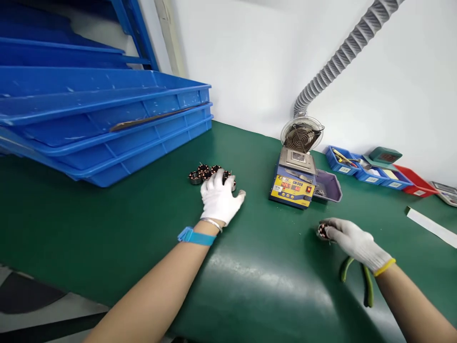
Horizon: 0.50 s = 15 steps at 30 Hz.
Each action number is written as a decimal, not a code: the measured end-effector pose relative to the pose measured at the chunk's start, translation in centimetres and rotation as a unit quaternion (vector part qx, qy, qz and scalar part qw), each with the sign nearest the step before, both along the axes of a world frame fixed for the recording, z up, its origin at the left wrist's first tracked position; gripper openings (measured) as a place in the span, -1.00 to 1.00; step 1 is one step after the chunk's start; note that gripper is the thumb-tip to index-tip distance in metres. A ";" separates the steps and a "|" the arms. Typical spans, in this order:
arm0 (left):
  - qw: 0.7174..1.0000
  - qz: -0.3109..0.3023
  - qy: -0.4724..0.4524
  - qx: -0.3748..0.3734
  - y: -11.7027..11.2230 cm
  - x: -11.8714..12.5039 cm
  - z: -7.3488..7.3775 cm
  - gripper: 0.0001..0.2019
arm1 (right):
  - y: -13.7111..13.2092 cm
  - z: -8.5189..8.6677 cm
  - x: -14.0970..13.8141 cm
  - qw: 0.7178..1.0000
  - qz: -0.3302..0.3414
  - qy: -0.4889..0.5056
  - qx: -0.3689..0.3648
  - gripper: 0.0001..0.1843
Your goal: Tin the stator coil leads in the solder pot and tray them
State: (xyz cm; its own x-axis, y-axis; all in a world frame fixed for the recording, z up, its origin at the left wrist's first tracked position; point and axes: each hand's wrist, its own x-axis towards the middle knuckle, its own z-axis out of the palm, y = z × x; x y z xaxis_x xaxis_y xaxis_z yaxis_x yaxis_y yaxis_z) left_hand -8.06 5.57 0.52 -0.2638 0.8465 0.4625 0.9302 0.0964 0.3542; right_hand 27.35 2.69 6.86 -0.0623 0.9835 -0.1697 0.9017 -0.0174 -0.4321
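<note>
My left hand [219,197], in a white glove, reaches over a small cluster of round copper-wound coils [203,173] on the green mat [107,224]; its fingers curl down onto the right end of the cluster and hide what they touch. My right hand [353,240], also gloved, is closed on a single wound coil [323,231] held low against the mat. A blue strap sits on my left wrist and a yellow cuff edges the right glove.
A solder pot with a yellow front panel [294,183] and a grey side tray stands between my hands, with a fan and grey duct hose [339,57] behind. Green-handled pliers [366,281] lie under my right wrist. Stacked blue trays [107,124] fill the left; small bins [371,171] sit at the right.
</note>
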 end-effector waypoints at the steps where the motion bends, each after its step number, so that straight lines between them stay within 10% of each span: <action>1: 1.000 0.007 0.013 -0.019 0.5 -0.5 -0.2 -0.55 | -0.6 -0.6 0.5 0.999 0.010 -0.048 -0.018 -0.66; 4: 0.998 0.010 0.037 -0.054 1.0 -1.0 -0.5 -0.68 | -1.8 -0.7 0.8 0.992 -0.006 -0.130 0.007 -0.60; 9: 0.991 -0.098 0.060 -0.074 -1.2 0.9 -0.1 -0.74 | -5.6 0.8 -4.3 0.966 -0.008 -0.041 0.254 -0.55; 12: 0.957 -0.257 0.005 -0.137 -3.3 2.7 0.2 -0.76 | -6.8 -0.4 -8.6 0.976 0.087 0.089 0.179 -0.57; 15: 0.916 -0.348 -0.053 -0.194 -5.0 4.2 0.7 -0.77 | -5.5 -3.2 -10.5 0.978 0.027 0.201 0.049 -0.60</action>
State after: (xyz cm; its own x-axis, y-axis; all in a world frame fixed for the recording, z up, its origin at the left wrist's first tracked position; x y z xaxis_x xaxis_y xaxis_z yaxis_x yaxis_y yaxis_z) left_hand -3.87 0.55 1.21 0.3757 0.9219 0.0941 0.7762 -0.3685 0.5115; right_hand 16.85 -2.85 3.64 -0.1580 0.9871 -0.0266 0.6569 0.0850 -0.7492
